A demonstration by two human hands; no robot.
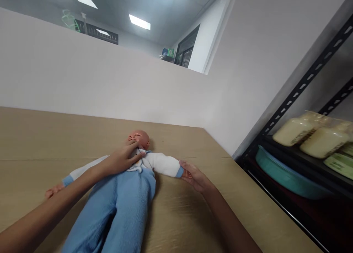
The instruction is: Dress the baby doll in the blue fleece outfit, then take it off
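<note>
A baby doll [139,138] with a bald head lies on its back, its head away from me. It wears a white top [162,163] with light blue cuffs and fuzzy blue trousers [124,201]. My left hand [122,158] is across the doll's upper chest, thumb and fingers closed on the top at the neckline, just below the chin. With my right hand [195,176] I grip the doll's hand at the blue cuff, the sleeve stretched out to the right. The doll's other arm [79,171] lies out to the left, partly behind my left forearm.
The doll is on a tan tabletop [176,216] against a low white partition [110,84]. On the right stands a black metal shelf rack [292,95], holding cream-coloured bottles [322,141] and a teal basin [286,177]. Ceiling lights show above the partition.
</note>
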